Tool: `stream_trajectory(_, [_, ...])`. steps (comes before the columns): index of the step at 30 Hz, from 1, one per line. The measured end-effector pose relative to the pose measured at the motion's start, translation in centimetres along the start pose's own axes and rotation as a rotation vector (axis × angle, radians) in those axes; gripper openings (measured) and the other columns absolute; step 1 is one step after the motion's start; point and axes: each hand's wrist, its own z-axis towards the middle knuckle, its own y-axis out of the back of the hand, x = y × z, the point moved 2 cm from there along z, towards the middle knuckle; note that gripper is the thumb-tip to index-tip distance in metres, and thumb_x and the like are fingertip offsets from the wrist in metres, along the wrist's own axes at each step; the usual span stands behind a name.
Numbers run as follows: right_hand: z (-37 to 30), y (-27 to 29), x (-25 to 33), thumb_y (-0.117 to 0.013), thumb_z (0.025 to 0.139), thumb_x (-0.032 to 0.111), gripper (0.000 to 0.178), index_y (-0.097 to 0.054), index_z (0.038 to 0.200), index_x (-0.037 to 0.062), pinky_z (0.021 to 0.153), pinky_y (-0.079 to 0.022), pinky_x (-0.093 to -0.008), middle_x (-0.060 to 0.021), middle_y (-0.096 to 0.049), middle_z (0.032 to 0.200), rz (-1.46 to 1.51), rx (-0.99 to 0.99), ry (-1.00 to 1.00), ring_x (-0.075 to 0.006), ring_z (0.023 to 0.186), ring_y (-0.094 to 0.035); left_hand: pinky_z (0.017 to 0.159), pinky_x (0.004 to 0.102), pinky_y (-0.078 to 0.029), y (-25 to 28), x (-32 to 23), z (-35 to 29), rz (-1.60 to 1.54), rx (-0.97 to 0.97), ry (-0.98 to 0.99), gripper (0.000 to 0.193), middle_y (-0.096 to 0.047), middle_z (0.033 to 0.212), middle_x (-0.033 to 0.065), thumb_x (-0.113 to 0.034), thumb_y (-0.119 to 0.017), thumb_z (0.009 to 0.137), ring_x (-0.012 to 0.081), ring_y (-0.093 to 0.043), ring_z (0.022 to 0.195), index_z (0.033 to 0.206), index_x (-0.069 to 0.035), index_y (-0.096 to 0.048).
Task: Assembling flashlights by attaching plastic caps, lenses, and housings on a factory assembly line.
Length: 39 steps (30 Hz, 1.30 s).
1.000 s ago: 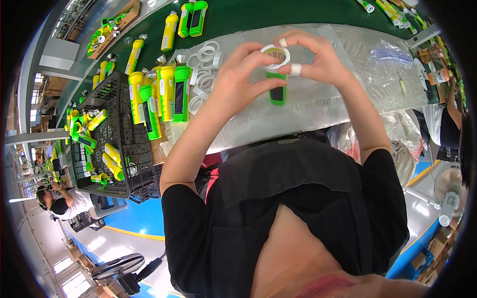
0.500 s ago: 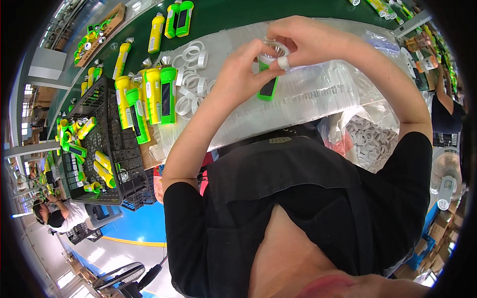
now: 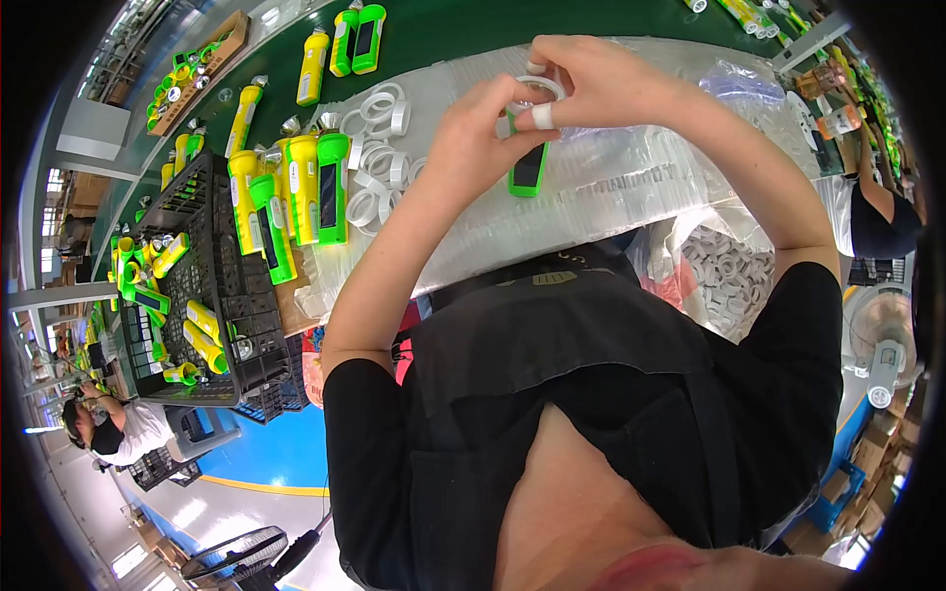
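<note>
A green flashlight (image 3: 529,172) with a dark panel stands between my hands, its head turned up. A white ring (image 3: 552,86) sits at the flashlight's head, partly covered by fingers. My left hand (image 3: 480,138) is closed round the left side of the head. From the right, my right hand (image 3: 601,84) grips the ring and head between thumb and fingers; white covers show on its thumb and a fingertip. Several loose white rings (image 3: 386,110) lie left of my left hand. Beside them stand yellow flashlights (image 3: 304,187) and green ones.
A black crate (image 3: 241,325) holding flashlights stands at the left. Clear plastic sheeting (image 3: 621,182) covers the near bench. To the right hangs a bag of white rings (image 3: 729,276). More flashlights lie on the green surface (image 3: 434,25) beyond. Other people (image 3: 128,433) work at both sides.
My right fingers and thumb have shifted slightly left round the ring. Less of the flashlight's shiny inside shows. The flashlight has moved slightly left, still between both hands.
</note>
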Motion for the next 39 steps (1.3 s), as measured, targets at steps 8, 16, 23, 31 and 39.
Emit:
stream_trajectory(8, [-3.8,2.4,1.2,-0.070,0.085,0.030,0.037,-0.056,0.105,0.0017,0.061,-0.046,-0.0355,-0.0112,-0.058,0.085,0.333,-0.232,0.368,-0.0265,0.070,-0.058,0.096,0.0420,-0.048,1.2,0.4,-1.4,-0.375,0.062,0.002,0.107,-0.058,0.127,0.0176,-0.025,-0.090,0.064,0.0300,-0.057,0.119,0.149,-0.013,-0.025])
stream_trajectory(16, [0.5,-1.9,-1.5,-0.048,0.095,0.043,0.035,-0.061,0.105,0.0124,0.060,-0.050,-0.0373,-0.0113,-0.064,0.076,0.207,-0.613,0.234,-0.0329,0.067,-0.064,0.081,0.0410,-0.053,0.7,1.3,1.2,-0.159,0.198,0.219,0.061,-0.069,0.102,0.0164,-0.025,-0.074,0.078,0.0333,-0.067,0.095,0.131,-0.008,-0.050])
stream_trajectory(23, [9.2,-3.8,-6.3,-0.059,0.089,0.049,0.041,-0.064,0.101,0.0096,0.066,-0.053,-0.0377,-0.0106,-0.070,0.085,0.402,-0.600,-0.089,-0.0316,0.077,-0.067,0.077,0.0422,-0.051,0.9,9.4,6.8,0.037,0.189,0.342,0.056,-0.066,0.100,0.0196,-0.030,-0.074,0.078,0.0381,-0.065,0.092,0.122,-0.006,-0.049])
stream_trajectory(31, [12.4,-1.2,-7.1,-0.073,0.075,0.053,0.050,-0.066,0.091,0.0057,0.061,-0.053,-0.0345,-0.0094,-0.069,0.080,0.240,-0.783,0.100,-0.0291,0.071,-0.067,0.081,0.0405,-0.051,1.4,11.7,10.4,-0.124,0.127,0.291,0.062,-0.065,0.106,0.0162,-0.029,-0.082,0.074,0.0350,-0.065,0.097,0.123,-0.007,-0.051])
stream_trajectory(39, [15.4,-0.3,-21.3,-0.078,0.074,0.048,0.050,-0.065,0.100,0.0074,0.060,-0.056,-0.0341,-0.0068,-0.066,0.090,-0.318,-1.067,-0.140,-0.0259,0.075,-0.068,0.071,0.0430,-0.054,6.4,21.0,11.3,0.996,0.076,0.290,0.071,-0.063,0.103,0.0162,-0.053,-0.071,0.078,0.0304,-0.064,0.094,0.130,-0.008,-0.052])
